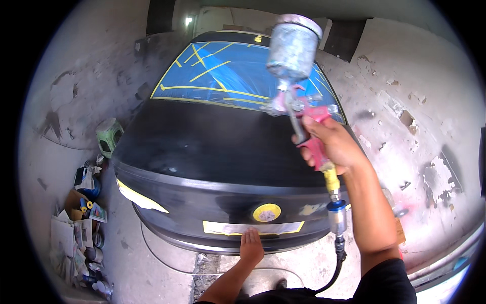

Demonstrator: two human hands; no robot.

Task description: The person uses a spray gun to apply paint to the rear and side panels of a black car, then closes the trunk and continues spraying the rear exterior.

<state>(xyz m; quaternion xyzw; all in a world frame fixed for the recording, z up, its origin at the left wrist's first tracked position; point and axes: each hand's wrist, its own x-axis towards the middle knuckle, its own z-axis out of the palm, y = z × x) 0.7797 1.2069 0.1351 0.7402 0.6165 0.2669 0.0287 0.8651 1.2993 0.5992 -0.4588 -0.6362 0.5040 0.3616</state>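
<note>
My right hand [329, 144] is wrapped round the red handle of a paint spray gun [316, 121], raised over the black trunk lid [197, 137] of a car. A grey, paint-stained cup [293, 50] sits upright on top of the gun. Below its grip hang a yellow-wrapped fitting, a clear inline filter [336, 218] and a black air hose [336, 273]. My left hand [251, 245] lies with fingers stretched against the lower edge of the white masking paper [212, 228], which yellow tape borders on the car's rear. A round taped-over badge [267, 212] is just above it.
Blue film with yellow tape covers the rear window [217, 71]. White masking covers the left tail light [139, 197]. A green stool [108, 138] and piled cans, boxes and papers [83, 228] stand left. A thin hose [167, 262] crosses the floor; peeling walls flank the car.
</note>
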